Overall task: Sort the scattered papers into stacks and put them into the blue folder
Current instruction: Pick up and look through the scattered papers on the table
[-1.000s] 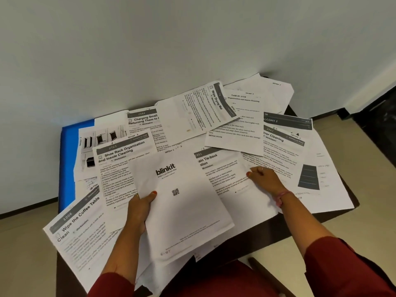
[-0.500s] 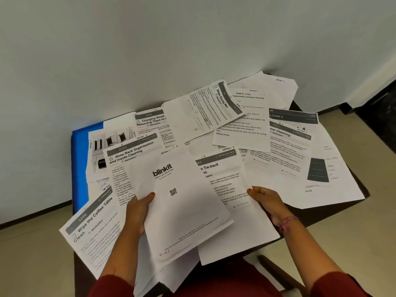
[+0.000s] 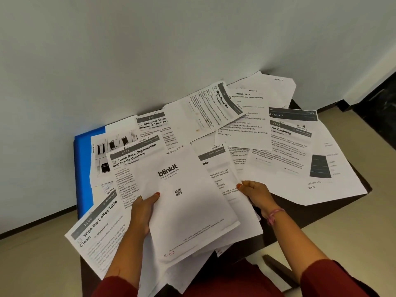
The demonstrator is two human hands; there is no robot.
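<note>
Papers (image 3: 242,125) lie scattered and overlapping across the middle of the frame, on a small dark table (image 3: 334,202) set against a pale wall. The left hand (image 3: 142,213), at lower centre, pinches the left edge of a white blinkit sheet (image 3: 186,209): its thumb lies flat on top of the sheet and its fingers curl out of sight beneath. The right hand (image 3: 256,192), right of centre, has its fingers curled round the right edge of a sheet lying under the blinkit sheet, thumb pressed on top. Both forearms come up from the lower edge in dark red sleeves; a pink band circles the right wrist. At the left of the frame the blue folder (image 3: 82,168) lies flat on the table, mostly covered by papers, with only its left strip showing.
</note>
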